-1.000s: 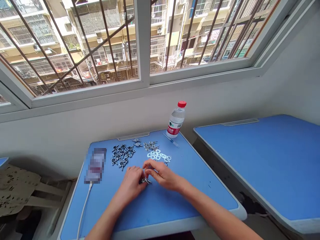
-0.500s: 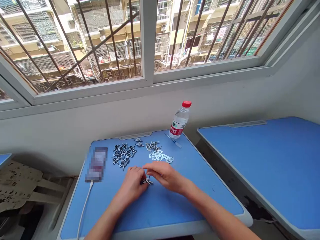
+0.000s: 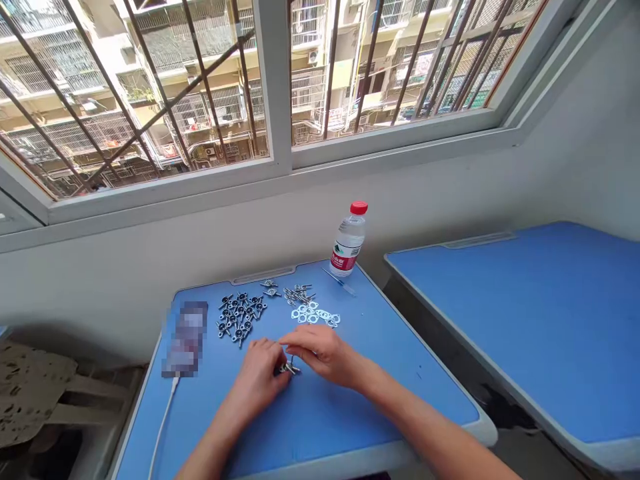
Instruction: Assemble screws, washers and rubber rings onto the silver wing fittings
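Observation:
On the blue desk (image 3: 310, 420) both my hands meet over a small metal fitting (image 3: 289, 367). My left hand (image 3: 259, 375) is curled, its fingers pinching the fitting from the left. My right hand (image 3: 323, 353) is closed too, fingertips pressed on the same piece from the right. Beyond them lie a cluster of dark metal fittings (image 3: 240, 315), a small heap of screws (image 3: 298, 294) and a group of flat white plates (image 3: 315, 315).
A water bottle (image 3: 348, 241) with a red cap stands at the desk's far right corner, a thin tool (image 3: 339, 281) beside it. A phone (image 3: 184, 338) on a white cable lies at the left. A second blue desk (image 3: 540, 320) stands to the right.
Both hands stay together on the small fitting, with only slight finger shifts. The camera view has drifted a little.

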`<state>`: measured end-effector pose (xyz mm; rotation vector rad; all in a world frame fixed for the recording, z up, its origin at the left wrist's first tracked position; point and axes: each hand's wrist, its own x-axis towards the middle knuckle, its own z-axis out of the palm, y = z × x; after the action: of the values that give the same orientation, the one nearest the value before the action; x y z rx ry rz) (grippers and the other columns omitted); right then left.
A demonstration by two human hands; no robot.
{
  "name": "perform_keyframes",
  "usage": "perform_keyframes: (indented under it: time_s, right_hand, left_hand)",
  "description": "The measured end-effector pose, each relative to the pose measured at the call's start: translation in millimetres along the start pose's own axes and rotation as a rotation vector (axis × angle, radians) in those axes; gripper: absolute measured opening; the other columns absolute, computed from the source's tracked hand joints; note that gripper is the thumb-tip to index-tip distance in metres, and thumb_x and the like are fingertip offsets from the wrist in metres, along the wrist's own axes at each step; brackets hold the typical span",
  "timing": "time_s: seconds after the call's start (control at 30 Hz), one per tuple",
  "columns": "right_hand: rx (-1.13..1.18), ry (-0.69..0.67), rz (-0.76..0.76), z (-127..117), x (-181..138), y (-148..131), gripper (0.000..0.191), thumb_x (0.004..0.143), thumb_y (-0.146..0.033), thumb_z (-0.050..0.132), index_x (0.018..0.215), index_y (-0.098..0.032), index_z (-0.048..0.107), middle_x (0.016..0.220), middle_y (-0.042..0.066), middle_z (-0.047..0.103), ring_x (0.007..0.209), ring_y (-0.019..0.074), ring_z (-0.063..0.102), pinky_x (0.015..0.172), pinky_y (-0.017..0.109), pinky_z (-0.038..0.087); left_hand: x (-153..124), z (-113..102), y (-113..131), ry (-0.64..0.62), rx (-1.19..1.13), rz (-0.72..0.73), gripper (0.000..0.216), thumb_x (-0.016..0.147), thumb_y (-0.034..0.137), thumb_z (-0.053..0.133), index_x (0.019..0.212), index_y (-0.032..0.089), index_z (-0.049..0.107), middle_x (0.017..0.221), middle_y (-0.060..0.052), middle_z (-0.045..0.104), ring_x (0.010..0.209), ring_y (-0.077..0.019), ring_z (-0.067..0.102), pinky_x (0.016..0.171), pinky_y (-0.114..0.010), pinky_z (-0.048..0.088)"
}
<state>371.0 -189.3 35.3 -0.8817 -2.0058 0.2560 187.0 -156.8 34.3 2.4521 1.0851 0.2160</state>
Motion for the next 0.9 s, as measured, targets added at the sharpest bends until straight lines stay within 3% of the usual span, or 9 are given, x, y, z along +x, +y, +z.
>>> perform_keyframes:
  time_s: [0.1, 0.3, 0.7, 0.8, 0.9]
  right_hand:
    - [-0.06, -0.002, -0.013, 0.7, -0.3, 1.7, 0.023, 0.102, -0.026, 0.043, 0.105, -0.017, 0.065, 0.078, 0.006, 0.068, 0.067, 0.0164, 0.061, 0.061, 0.027, 0.049]
    - [0.055, -0.05, 0.02, -4.8, 3.1, -4.4, 0.025, 0.1, -0.018, 0.041, 0.116, -0.016, 0.061, 0.089, 0.008, 0.07, 0.079, 0.0175, 0.064, 0.072, 0.029, 0.051]
    - [-0.048, 0.01, -0.076, 5.2, 3.0, -7.2, 0.023, 0.101, -0.027, 0.047, 0.089, -0.016, 0.063, 0.069, 0.003, 0.065, 0.06, 0.014, 0.055, 0.056, 0.025, 0.043]
    - [-0.103, 0.045, -0.073, 6.9, 1.8, -7.0, 0.021, 0.101, -0.025, 0.046, 0.093, -0.017, 0.063, 0.067, 0.001, 0.062, 0.056, 0.0128, 0.053, 0.053, 0.024, 0.041]
    - [-0.133, -0.017, -0.084, 5.5, 2.6, -8.7, 0.023, 0.102, -0.024, 0.041, 0.102, -0.018, 0.063, 0.073, 0.003, 0.063, 0.06, 0.0136, 0.056, 0.055, 0.024, 0.044]
  left_hand:
    - [-0.1, -0.4, 0.5, 0.0, 0.004, 0.016, 0.011, 0.075, 0.01, 0.056, 0.072, 0.019, 0.051, 0.08, -0.001, 0.063, 0.083, -0.0211, 0.055, 0.077, -0.032, 0.037]
    - [-1.1, 0.5, 0.4, 0.009, 0.017, 0.017, 0.009, 0.075, 0.01, 0.055, 0.072, 0.019, 0.051, 0.08, -0.002, 0.063, 0.08, -0.0206, 0.055, 0.077, -0.033, 0.036]
    - [-2.8, 4.8, 2.2, 0.033, 0.064, 0.041, 0.017, 0.074, 0.009, 0.05, 0.082, 0.021, 0.061, 0.083, -0.003, 0.064, 0.085, -0.022, 0.055, 0.078, -0.033, 0.036]
    - [-4.1, 3.6, 3.4, 0.031, 0.076, 0.045, 0.017, 0.075, 0.009, 0.05, 0.081, 0.021, 0.061, 0.085, -0.003, 0.065, 0.086, -0.0224, 0.055, 0.079, -0.034, 0.036]
    - [-5.1, 3.7, 3.5, 0.044, 0.079, 0.035, 0.014, 0.075, 0.01, 0.051, 0.078, 0.02, 0.06, 0.085, -0.003, 0.066, 0.086, -0.0223, 0.055, 0.082, -0.035, 0.035]
